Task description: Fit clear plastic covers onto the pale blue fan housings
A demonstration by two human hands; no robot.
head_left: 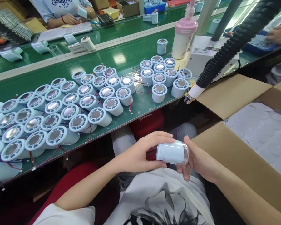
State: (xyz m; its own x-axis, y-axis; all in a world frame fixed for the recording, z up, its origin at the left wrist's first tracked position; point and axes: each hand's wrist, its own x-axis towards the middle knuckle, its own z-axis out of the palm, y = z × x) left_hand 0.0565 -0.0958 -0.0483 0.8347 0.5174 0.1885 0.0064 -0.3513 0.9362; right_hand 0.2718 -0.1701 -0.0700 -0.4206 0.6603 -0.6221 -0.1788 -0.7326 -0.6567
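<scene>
Above my lap I hold a light-blue cylinder [170, 152] lying sideways, with a clear plastic sleeve showing at its right end. My left hand [145, 151] wraps round its left end, where dark red wires show. At the clear right end, my right hand [194, 157] grips with the thumb on top and the fingers below. Rows of similar light-blue cylinders [69, 111], with round metallic discs on top and thin red and dark wires, stand on the green bench [140, 107] in front of me. A smaller group [159, 78] stands to the right.
An open cardboard box [243, 156] with white padding stands at my right. A black corrugated hose [231, 47] with a metal tip hangs over the bench edge. A pink-lidded bottle [184, 34] stands behind. Across the bench, a person's hands [71, 19] handle a light-blue piece.
</scene>
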